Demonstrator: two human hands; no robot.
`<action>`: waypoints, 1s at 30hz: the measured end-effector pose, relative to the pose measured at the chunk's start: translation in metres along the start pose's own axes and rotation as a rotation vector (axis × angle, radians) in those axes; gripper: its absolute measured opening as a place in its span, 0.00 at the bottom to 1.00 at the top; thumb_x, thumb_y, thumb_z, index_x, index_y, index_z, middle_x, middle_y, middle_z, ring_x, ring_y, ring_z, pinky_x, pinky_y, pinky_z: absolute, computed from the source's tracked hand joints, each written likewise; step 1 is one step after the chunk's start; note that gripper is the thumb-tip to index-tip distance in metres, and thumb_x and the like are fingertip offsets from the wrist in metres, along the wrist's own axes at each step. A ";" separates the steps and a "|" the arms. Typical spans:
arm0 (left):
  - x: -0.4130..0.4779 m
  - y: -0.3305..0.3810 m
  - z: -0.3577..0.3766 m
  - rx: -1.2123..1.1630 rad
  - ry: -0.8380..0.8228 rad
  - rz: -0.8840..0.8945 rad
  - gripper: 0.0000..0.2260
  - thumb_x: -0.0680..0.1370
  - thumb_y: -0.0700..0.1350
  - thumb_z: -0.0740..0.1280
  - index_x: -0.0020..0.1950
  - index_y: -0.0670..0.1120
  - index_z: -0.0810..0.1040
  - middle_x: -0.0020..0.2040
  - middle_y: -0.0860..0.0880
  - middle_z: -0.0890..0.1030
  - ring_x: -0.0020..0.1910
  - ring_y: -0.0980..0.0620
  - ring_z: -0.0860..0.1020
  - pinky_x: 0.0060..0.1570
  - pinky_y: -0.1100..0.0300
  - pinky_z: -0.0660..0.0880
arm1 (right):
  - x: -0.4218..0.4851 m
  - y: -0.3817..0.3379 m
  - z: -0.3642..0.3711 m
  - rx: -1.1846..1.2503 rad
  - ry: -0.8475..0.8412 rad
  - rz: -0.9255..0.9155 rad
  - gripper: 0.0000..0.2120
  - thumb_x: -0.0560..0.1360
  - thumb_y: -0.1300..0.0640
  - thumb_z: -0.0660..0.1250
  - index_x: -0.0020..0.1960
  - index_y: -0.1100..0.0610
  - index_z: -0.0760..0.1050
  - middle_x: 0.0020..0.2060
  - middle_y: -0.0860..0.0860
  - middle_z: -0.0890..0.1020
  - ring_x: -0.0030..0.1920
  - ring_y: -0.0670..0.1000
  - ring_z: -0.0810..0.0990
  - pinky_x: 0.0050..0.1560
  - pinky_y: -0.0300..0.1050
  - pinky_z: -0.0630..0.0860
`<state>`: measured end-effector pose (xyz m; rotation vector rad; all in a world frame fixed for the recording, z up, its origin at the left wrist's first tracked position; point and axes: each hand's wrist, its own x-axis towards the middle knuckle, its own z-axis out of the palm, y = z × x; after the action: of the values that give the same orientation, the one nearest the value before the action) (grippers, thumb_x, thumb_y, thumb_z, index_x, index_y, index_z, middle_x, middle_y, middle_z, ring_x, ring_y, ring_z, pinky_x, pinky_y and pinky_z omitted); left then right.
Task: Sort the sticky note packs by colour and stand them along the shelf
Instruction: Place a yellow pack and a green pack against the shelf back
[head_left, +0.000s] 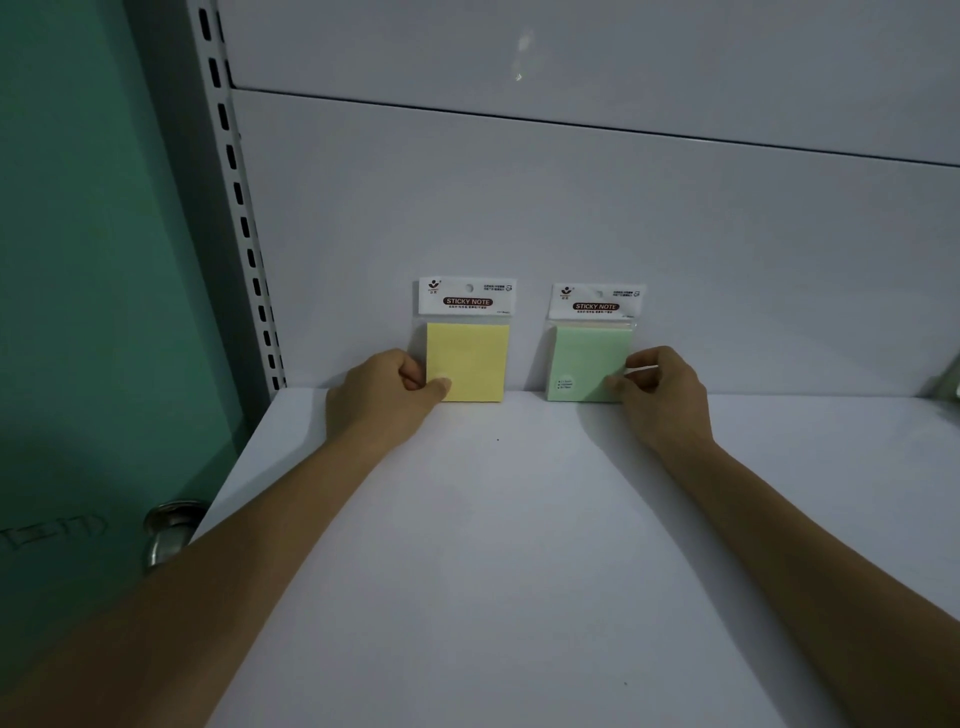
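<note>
1. Off to the left: a slotted post (244, 223) rising at the back corner of the shelf (519, 545), and past it a green door (78, 260) with a metal knob (169, 530) low down.
2. At the far right edge: a sliver of something metallic (948, 382), too cut off to name.
3. Upright at the rear of the shelf, against the back panel (519, 208): yellow pack (466, 358) on the left, green pack (589, 364) on the right, with a gap between them.
4. Left hand (382, 395) pinching the yellow pack's lower left corner, thumb on the front.
5. Right hand (662, 395) pinching the green pack's right edge low down, thumb on the front.
6. Room along the back panel between post and yellow pack, and rightward from the green pack; white shelf surface showing between the forearms up to the front edge.
</note>
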<state>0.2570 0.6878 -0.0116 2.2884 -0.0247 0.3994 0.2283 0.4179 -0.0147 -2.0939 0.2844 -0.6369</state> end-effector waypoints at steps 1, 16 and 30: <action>0.000 -0.001 0.001 0.002 0.002 0.004 0.12 0.70 0.56 0.71 0.35 0.52 0.72 0.34 0.58 0.76 0.41 0.51 0.77 0.42 0.58 0.70 | 0.000 0.001 0.000 0.000 -0.001 -0.001 0.08 0.73 0.57 0.68 0.50 0.52 0.73 0.38 0.44 0.79 0.39 0.44 0.76 0.35 0.38 0.68; -0.020 0.011 -0.024 -0.100 0.142 0.023 0.13 0.73 0.53 0.71 0.50 0.46 0.76 0.40 0.52 0.78 0.42 0.50 0.77 0.40 0.59 0.71 | -0.021 -0.021 -0.019 -0.096 0.075 0.002 0.15 0.74 0.61 0.64 0.60 0.57 0.70 0.51 0.52 0.78 0.48 0.51 0.76 0.49 0.48 0.74; -0.216 0.183 0.025 0.326 -0.065 0.676 0.21 0.77 0.54 0.63 0.69 0.50 0.68 0.68 0.50 0.72 0.67 0.48 0.67 0.63 0.52 0.65 | -0.184 -0.008 -0.236 -0.690 -0.035 -0.414 0.18 0.77 0.51 0.62 0.66 0.53 0.68 0.62 0.51 0.76 0.59 0.54 0.75 0.56 0.49 0.74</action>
<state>0.0327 0.5216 0.0406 2.5676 -0.8361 0.7116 -0.0539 0.3351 0.0398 -2.8658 0.0419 -0.8217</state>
